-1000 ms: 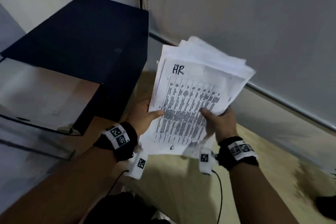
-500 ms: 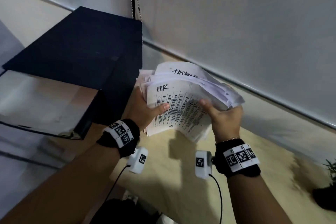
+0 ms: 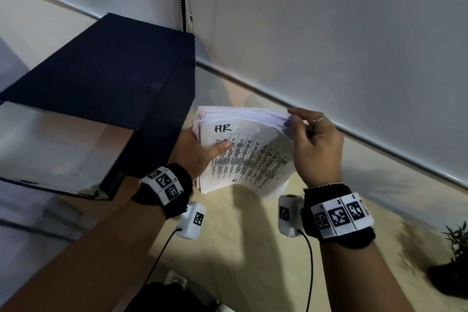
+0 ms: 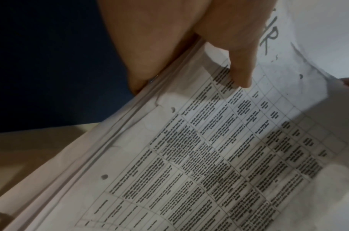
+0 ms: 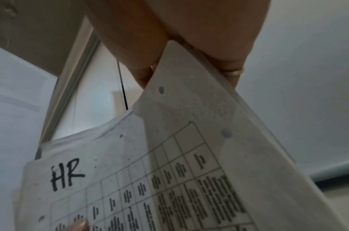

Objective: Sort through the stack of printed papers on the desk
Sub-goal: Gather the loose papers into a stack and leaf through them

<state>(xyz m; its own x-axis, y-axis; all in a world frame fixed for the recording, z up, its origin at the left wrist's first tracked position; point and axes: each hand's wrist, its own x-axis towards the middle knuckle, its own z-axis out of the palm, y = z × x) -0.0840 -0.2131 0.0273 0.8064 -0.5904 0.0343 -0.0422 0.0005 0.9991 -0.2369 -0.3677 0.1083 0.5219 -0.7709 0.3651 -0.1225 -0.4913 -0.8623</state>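
Both hands are on the stack of papers (image 3: 243, 154) now lowered over the tabletop (image 3: 253, 248), my left hand (image 3: 200, 152) gripping its left edge, thumb on the HR sheet, while my right hand (image 3: 316, 144) has shifted to pinch the far corner, ready to leaf through.

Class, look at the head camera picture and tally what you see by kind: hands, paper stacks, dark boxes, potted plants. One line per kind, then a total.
Hands: 2 (left hand, right hand)
Paper stacks: 1 (stack of papers, top sheet marked HR)
Dark boxes: 1 (dark box)
Potted plants: 1 (plant, partly cut off)
Total: 5
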